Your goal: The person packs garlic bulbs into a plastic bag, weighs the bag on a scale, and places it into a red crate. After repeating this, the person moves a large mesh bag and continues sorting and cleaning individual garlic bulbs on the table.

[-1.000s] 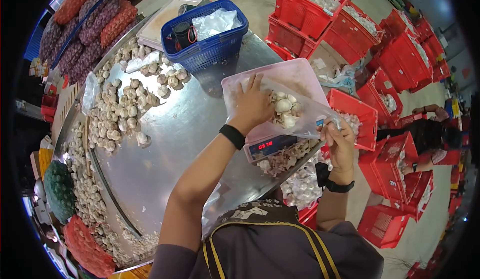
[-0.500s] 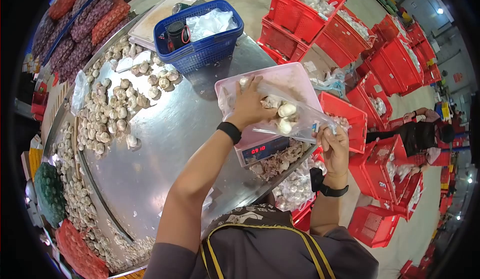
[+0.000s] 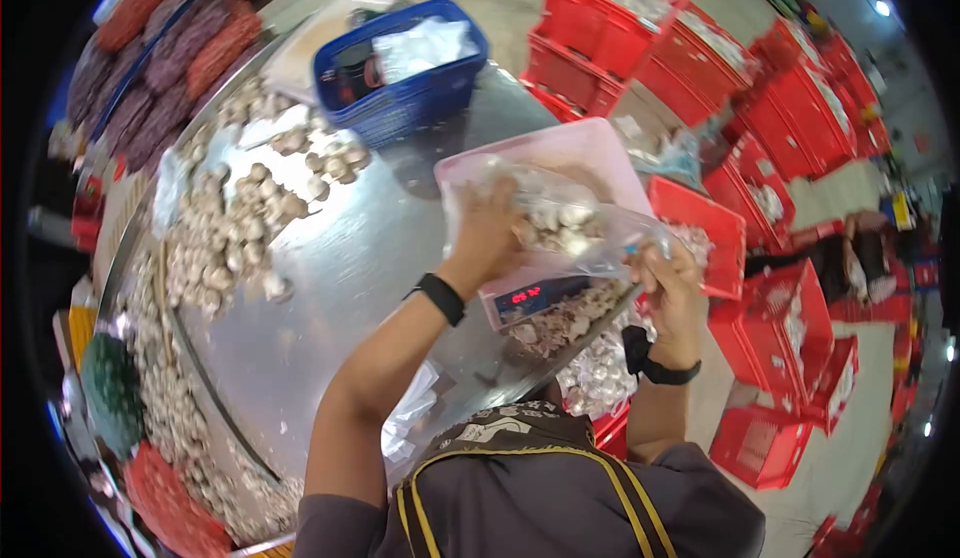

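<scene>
Garlic bag (image 3: 575, 220): 1 clear plastic bag w/ whitish bulbs bunched inside, too blurry to count tbh. Long axis runs left-to-right, right end dipping a bit. Right hand (image 3: 668, 283) is nearest the cam, fingers pinched tight on the bag's right end. Left hand (image 3: 490, 230) is on the left end, but w/ the blur can't tell if it's gripping or just pressing. Bag hangs just over the 1 pink tray (image 3: 590, 150) on the 1 scale (image 3: 532, 298), at the table's (image 3: 340, 288) near right edge. Loose garlic (image 3: 225, 228) is piled twd the left edge. 1 blue basket (image 3: 400, 68) sits at the far edge, w/ lots of red crates (image 3: 790, 108) beyond.
</scene>
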Motion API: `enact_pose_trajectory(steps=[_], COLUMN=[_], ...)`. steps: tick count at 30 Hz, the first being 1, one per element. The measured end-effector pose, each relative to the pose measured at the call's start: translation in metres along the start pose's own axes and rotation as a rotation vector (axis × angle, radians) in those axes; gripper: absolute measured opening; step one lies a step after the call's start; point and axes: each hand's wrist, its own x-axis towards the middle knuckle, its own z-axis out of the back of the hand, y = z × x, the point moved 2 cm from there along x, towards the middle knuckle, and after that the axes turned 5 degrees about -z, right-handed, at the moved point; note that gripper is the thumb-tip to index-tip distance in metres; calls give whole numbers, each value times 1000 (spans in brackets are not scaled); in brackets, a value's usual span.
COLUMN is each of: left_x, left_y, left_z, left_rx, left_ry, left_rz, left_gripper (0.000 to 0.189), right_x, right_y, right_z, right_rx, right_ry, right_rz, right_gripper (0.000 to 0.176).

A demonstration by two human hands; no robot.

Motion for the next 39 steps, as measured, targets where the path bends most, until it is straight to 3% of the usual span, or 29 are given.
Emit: enact_pose_trajectory(steps=[3,5,6,8,10,11,13,15,17,19,21,24,26,28,31,33,39], left_x=[-6,-8,-10,-28,-53,-70,-110,-156,-208,-269,-301,-327,-345,-355,-380,-388,-372], left_y=[-10,-11,-11,-31,-38,-35,-16,28,83,141,170,200,246,283,345,372,409], left_z=[-4,2,-3,54,86,89,89,40,14,-41,-22,26,46,70,77,77,90], left_rx=[135,133,236,221,-380,-374,-716,-263,-715,-712,-403,-176,-253,-328,-221,50,53], left_ry=[-106,-92,-179,-195,-434,-439,-391,-571,-483,-553,-455,-490,-466,-550,-639,-650,-680], left_rz=[-56,-108,-104,-62,-96,-86,154,311,759,990,1153,1099,1089,1219,1193,1277,1207], left_gripper=[46,59,62,56,49,49,44,35,33,36,44,44,39,33,30,28,26], right_x=[-3,-4,-4,-1,1,3,5,7,9,8,8,7,6,3,1,1,11], right_y=[-6,-8,-6,-4,-3,-4,-3,-4,-4,-5,-3,0,1,2,3,3,6], right_z=[1,2,0,-3,-8,-10,-14,-20,-26,-29,-30,-20,-12,-11,-18,-18,-5], right_rx=[-49,-43,-46,-39,-53,-49,-54,-92,-130,-142,-172,-246,-255,-238,-257,-276,-370], right_ry=[-69,-42,-41,59,79,56,52,49,56,-3,-15,-47,-80,-106,-212,-241,-256], right_rz=[-38,-29,-28,22,21,15,3,20,42,31,44,71,64,53,69,69,71], right_gripper=[24,24,23,20,18,18,19,19,20,20,19,18,21,18,19,20,21])
